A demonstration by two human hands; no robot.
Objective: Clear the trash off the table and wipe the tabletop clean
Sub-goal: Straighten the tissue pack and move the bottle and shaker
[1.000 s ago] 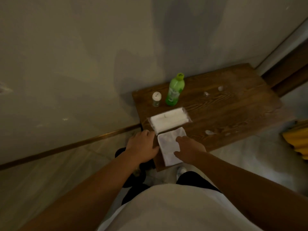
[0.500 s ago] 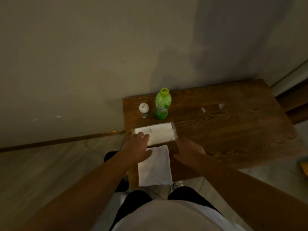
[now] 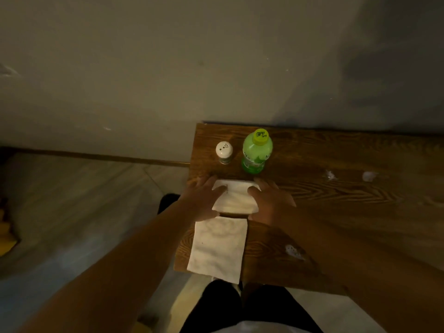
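Note:
A white tissue pack lies near the left end of the brown wooden table. My left hand grips its left end and my right hand grips its right end. Just in front of the pack a flat white cloth lies on the table, its near edge hanging over the front edge. Small white crumpled scraps of trash lie on the wood: two at the right and one near my right forearm.
A green plastic bottle with a yellow cap and a small white-topped shaker stand behind the pack, close to the wall. The table's left edge drops to a pale tiled floor. My legs are below the front edge.
Both hands have moved forward from the white cloth onto the two ends of the tissue pack. The view has shifted closer to and more directly above the table.

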